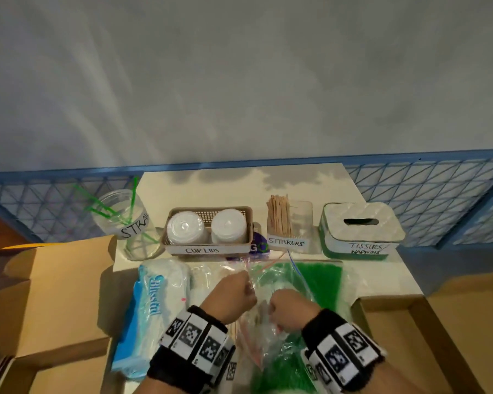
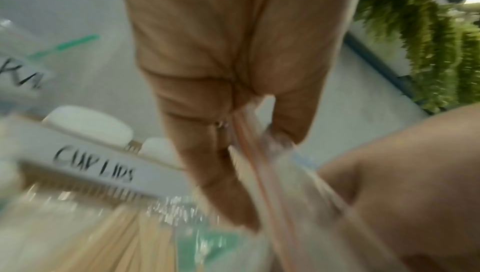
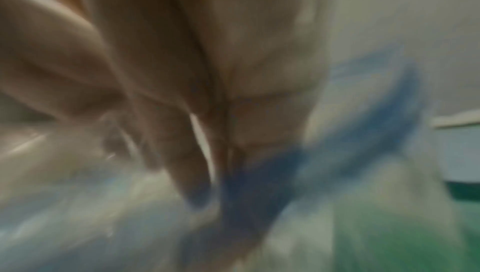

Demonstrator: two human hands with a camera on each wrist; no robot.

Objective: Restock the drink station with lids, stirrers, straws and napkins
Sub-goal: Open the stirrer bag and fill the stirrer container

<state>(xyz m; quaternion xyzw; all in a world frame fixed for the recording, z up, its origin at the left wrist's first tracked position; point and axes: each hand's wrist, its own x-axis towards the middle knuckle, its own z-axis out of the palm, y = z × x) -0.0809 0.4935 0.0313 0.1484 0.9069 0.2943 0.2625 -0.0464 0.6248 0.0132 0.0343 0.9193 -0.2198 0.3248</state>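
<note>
A clear zip bag (image 1: 268,282) lies at the table's front, over a pack of green straws (image 1: 322,280). My left hand (image 1: 235,291) pinches the bag's pink-striped mouth edge (image 2: 249,153) between thumb and fingers. Close to the right, my right hand (image 1: 289,308) grips the blue-striped edge (image 3: 285,163) with curled fingers; the right wrist view is badly blurred. Wooden stirrers (image 2: 116,235) show through the bag. Behind stand the straw jar (image 1: 125,220), the cup lids basket (image 1: 202,249), the stirrers holder (image 1: 289,223) and the tissue box (image 1: 362,223).
A blue "Blissful" napkin pack (image 1: 151,302) lies left of my hands. An open cardboard box (image 1: 54,294) stands to the left of the table (image 1: 225,189) and another (image 1: 410,336) to the right. A purple packet (image 1: 258,245) sits between basket and holder.
</note>
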